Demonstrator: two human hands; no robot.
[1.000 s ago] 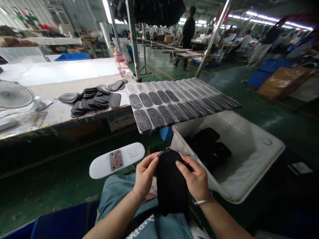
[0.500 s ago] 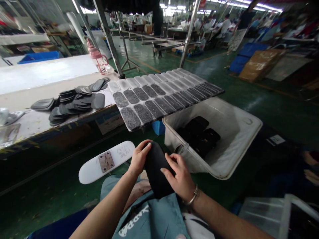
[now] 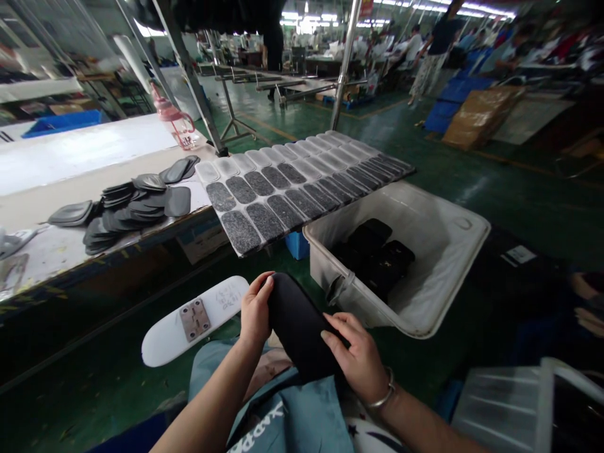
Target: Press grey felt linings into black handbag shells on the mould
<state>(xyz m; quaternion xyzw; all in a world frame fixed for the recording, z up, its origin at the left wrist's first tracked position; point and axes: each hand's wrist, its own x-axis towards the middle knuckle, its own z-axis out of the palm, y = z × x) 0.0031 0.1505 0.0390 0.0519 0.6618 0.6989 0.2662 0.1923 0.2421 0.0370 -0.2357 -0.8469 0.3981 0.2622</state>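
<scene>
You have the black piece (image 3: 302, 330) above your lap (image 3: 297, 418), held from both sides. Your left hand (image 3: 257, 311) has its fingers closed on the upper left edge; your right hand (image 3: 356, 355) pinches the right edge between thumb and forefinger. Both grips take only the rim, so an uneven pull could crease the piece or let one side slip. Your bracelet (image 3: 389, 390) might catch it if that wrist rolls inward. The white board (image 3: 217, 305) lies just beside your left hand, where a leftward swing could bump it. Ahead, the panel (image 3: 240, 203) seems to overhang the far side of the bin (image 3: 438, 264), hampering a reach there. On the table (image 3: 28, 182), the heaped pads (image 3: 127, 211) look easily toppled; a bottle (image 3: 174, 119) stands behind.
</scene>
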